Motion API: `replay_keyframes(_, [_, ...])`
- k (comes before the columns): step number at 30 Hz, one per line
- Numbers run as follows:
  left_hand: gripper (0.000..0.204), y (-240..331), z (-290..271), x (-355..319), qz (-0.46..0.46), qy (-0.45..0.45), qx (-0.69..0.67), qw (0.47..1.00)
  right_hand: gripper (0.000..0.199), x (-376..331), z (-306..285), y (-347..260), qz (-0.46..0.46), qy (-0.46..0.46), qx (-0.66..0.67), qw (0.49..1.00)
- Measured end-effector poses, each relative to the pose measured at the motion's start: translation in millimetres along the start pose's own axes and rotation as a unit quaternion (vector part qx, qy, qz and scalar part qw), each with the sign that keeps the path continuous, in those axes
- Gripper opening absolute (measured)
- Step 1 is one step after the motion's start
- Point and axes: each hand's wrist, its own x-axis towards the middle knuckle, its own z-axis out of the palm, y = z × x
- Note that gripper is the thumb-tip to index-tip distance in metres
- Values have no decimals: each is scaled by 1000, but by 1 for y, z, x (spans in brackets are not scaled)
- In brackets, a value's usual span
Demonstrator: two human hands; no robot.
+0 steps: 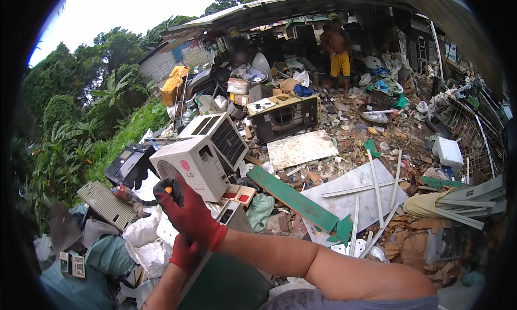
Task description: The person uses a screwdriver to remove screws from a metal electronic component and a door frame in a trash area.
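My right hand (189, 212), in a red glove with dark fingers, is raised before a white air-conditioner outdoor unit (186, 164). Its fingers are curled closed, and a small orange bit shows between them, too little to name. My left hand (184, 254), also red-gloved, is just below the right wrist, with its fingers mostly hidden behind the right hand. Both hands are over a boxy appliance with a dark green side (229, 283). White plastic sacks (148, 237) lie to the left of them.
A calculator (72, 265) rests on bluish bags at lower left. Ahead are a second outdoor unit (218, 140), a green board (293, 198), a grey sheet (350, 194) with white strips, and scattered scrap. A person in yellow shorts (340, 65) stands beneath the far roof.
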Motion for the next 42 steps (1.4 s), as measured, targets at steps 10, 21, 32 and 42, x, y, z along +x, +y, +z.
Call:
replay_keyframes(10, [23, 0, 6, -6, -61, -10, -62, 996, 42, 11, -10, -2, 13, -82, -29, 996])
replay_keyframes(21, [18, 13, 0, 9, -34, -11, -86, 996, 27, 52, -27, 18, 205, -278, 187, 920])
replay_keyframes(32, [26, 15, 3, 4, -55, -21, 12, 998, 38, 32, -24, 3, 115, -252, 171, 946])
replay_keyframes(42, [17, 0, 6, 12, -68, -9, -111, 991, 30, 43, -28, 11, 108, -235, 170, 951])
